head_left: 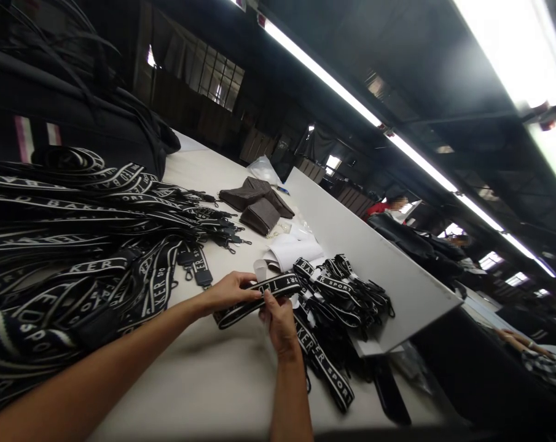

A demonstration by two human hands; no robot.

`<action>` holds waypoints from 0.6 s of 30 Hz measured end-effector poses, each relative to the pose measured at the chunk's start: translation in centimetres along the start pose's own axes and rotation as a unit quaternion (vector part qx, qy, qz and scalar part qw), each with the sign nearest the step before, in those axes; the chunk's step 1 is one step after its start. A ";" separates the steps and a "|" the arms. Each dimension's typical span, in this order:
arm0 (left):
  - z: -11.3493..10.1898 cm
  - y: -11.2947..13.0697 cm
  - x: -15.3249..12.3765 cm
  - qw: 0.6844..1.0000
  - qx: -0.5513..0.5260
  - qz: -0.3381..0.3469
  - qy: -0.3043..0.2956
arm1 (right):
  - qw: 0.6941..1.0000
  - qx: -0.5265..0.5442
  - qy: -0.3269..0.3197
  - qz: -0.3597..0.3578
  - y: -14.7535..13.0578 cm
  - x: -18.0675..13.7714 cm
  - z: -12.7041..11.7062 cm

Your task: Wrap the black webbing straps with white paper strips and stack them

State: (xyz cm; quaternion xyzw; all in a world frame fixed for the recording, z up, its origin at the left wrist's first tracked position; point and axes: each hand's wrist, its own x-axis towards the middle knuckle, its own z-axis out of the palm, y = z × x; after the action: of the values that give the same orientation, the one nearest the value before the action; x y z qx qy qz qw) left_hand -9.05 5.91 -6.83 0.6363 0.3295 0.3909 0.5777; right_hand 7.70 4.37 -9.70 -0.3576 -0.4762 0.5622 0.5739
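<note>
Brown pouches [260, 216] lie toward the table's [190, 382] far edge, near a clear plastic bag [263, 169]; a black bag [102, 132] sits toward the far left corner.

White tabletop [180, 387]: loose lettered straps [75, 206] heaped across left side; black bag [112, 138], far-left corner; brown pouches [261, 215] toward far edge; bundled straps [335, 287] near right edge.

Hands: two, left hand [231, 291] and right hand [280, 324]
Held strap [280, 284]: one
Strap piles [97, 212]: two, straps overlapping too much to count
Black bag [116, 141]: one
Brown pouches [260, 216]: at least two
Other people [375, 209]: at least two
</note>
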 end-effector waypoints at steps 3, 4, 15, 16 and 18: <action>0.6 -1.1 0.3 0.993 0.086 0.052 0.061 | 0.998 -0.048 0.046 -0.002 0.9 0.6 -0.1; 0.8 -1.4 0.4 0.988 0.112 0.058 0.086 | 0.996 -0.068 0.064 0.005 1.1 0.7 -0.1; 0.1 -2.2 0.8 0.970 0.171 -0.023 0.172 | 0.974 -0.102 0.173 -0.103 1.3 -0.5 2.1; 0.1 -2.2 0.8 0.972 0.167 -0.031 0.165 | 0.977 -0.091 0.167 -0.099 1.3 -0.4 2.0; 0.0 -2.0 0.7 0.972 0.170 -0.042 0.157 | 0.984 -0.085 0.142 -0.067 1.4 -0.2 1.6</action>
State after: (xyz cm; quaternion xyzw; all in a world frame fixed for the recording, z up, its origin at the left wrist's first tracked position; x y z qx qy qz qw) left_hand -8.67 6.80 -8.77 0.6416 0.5040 0.3997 0.4179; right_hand 5.76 4.10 -10.61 -0.4486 -0.4582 0.4235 0.6398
